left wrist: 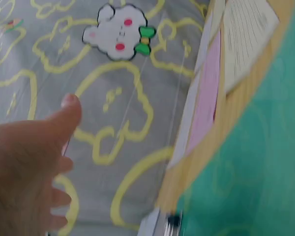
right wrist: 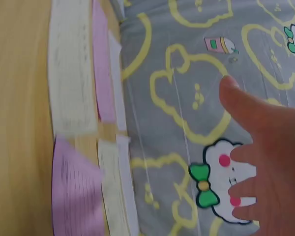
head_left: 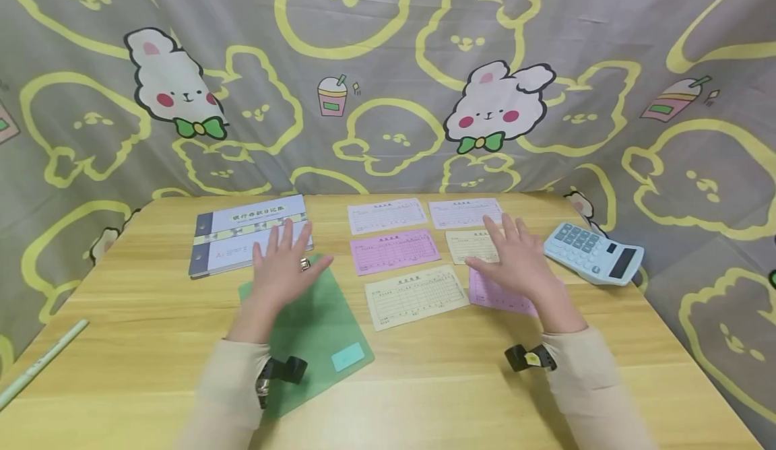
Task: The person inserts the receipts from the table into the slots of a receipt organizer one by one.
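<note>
My left hand point(head_left: 281, 265) is held above a green folder point(head_left: 327, 322) with a pale blue label, its fingers spread and nothing in it. Just beyond those fingers lies a blue-and-white ledger book point(head_left: 227, 234). Also empty, with fingers spread, my right hand point(head_left: 515, 258) hovers over the right-hand printed slips, partly covering a cream slip point(head_left: 469, 249) and a pink slip point(head_left: 488, 295). Between the hands lie another pink slip point(head_left: 395, 251), a larger cream slip point(head_left: 417, 297) and a white slip point(head_left: 386, 216). A second white slip point(head_left: 462, 213) sits at the back.
A light blue calculator point(head_left: 591, 251) rests at the right, beyond the right hand. Along the left edge of the wooden table point(head_left: 436, 396) lies a thin pale green stick point(head_left: 42, 364). A patterned grey curtain point(head_left: 388, 52) hangs behind the table and at both sides.
</note>
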### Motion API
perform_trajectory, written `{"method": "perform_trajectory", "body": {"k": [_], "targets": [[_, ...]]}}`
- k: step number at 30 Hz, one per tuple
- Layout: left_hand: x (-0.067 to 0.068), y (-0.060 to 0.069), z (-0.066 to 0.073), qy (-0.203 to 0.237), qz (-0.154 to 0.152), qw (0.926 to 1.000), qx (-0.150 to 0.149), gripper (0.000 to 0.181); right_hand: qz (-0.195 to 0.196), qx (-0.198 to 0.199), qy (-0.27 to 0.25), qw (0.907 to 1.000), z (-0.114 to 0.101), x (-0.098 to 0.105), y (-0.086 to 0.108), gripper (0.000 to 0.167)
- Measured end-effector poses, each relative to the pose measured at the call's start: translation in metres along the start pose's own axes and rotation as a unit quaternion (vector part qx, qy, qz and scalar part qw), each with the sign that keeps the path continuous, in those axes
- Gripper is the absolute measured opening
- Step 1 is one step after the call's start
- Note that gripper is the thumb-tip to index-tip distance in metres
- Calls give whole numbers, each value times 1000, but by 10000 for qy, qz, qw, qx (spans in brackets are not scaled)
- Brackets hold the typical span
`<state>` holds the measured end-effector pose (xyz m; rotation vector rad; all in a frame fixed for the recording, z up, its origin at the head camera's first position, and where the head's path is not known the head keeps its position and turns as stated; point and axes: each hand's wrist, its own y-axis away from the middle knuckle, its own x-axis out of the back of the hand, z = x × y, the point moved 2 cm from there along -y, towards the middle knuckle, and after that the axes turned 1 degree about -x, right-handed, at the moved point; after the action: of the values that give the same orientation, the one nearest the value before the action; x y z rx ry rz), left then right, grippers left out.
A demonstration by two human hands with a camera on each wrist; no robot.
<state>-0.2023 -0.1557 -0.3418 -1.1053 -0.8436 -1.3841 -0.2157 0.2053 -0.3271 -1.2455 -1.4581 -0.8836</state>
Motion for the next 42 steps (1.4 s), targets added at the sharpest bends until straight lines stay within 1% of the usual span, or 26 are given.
{"method": "perform_trajectory", "body": {"k": [3, 6, 8, 10, 12, 14, 16, 17, 18, 21, 22, 23, 24, 25, 26, 28, 30, 32, 35, 36, 38, 41, 42], "targets": [[6, 9, -19, 114, 311, 9994, -33, 79, 239, 173, -135, 9995, 13, 4, 7, 88], [10, 18, -39, 388, 541, 9977, -125, 76, 421, 365, -259, 9981, 28, 6, 14, 84], [12, 23, -52, 744, 661, 9948, -236, 73, 569, 547, -378, 9962, 40, 4, 19, 80], [12, 26, -63, 1211, 735, 9894, -311, 71, 735, 752, -545, 9930, 51, 3, 24, 76], [9, 28, -73, 1715, 712, 9822, -274, 68, 844, 860, -860, 9890, 62, 0, 29, 72], [6, 29, -80, 2146, 647, 9745, -121, 67, 861, 850, -1247, 9848, 72, -3, 34, 69], [0, 28, -86, 2539, 596, 9654, 57, 66, 715, 601, -1644, 9820, 82, -6, 40, 68], [-3, 28, -89, 2698, 605, 9609, 120, 65, 622, 449, -1820, 9803, 87, -8, 42, 67], [-6, 27, -91, 2892, 641, 9550, 174, 63, 498, 272, -1978, 9786, 92, -10, 45, 68], [-18, 23, -98, 3474, 810, 9338, 267, 57, 216, -118, -2110, 9772, 105, -16, 51, 69], [-22, 21, -100, 3626, 840, 9277, 298, 55, 184, -194, -2112, 9771, 109, -18, 52, 69], [-27, 19, -102, 3753, 854, 9223, 342, 54, 146, -272, -2110, 9770, 112, -20, 53, 70], [-30, 18, -104, 3843, 860, 9185, 365, 52, 147, -327, -2085, 9774, 115, -22, 54, 70], [-34, 17, -106, 3879, 854, 9170, 369, 51, 167, -380, -2080, 9772, 118, -24, 55, 70], [-37, 17, -107, 3868, 849, 9176, 353, 50, 177, -440, -2156, 9753, 120, -26, 55, 70], [-42, 16, -108, 3788, 830, 9213, 292, 48, 196, -543, -2349, 9703, 125, -31, 56, 68], [-45, 16, -107, 3589, 796, 9297, 215, 48, 201, -628, -2505, 9659, 129, -35, 56, 68], [-48, 15, -106, 3378, 752, 9380, 180, 48, 194, -671, -2560, 9642, 134, -38, 58, 67], [-51, 14, -103, 3036, 694, 9502, 125, 49, 227, -732, -2333, 9694, 140, -42, 60, 68], [-51, 13, -103, 2944, 704, 9530, 99, 48, 223, -751, -2241, 9714, 142, -43, 61, 68], [-51, 12, -102, 2798, 715, 9574, 5, 47, 211, -769, -2061, 9753, 144, -45, 61, 68], [-52, 10, -102, 2559, 764, 9634, -247, 44, 192, -794, -1876, 9788, 145, -47, 60, 68], [-52, 10, -103, 2523, 769, 9640, -328, 44, 176, -800, -1845, 9794, 145, -47, 59, 68]]}}
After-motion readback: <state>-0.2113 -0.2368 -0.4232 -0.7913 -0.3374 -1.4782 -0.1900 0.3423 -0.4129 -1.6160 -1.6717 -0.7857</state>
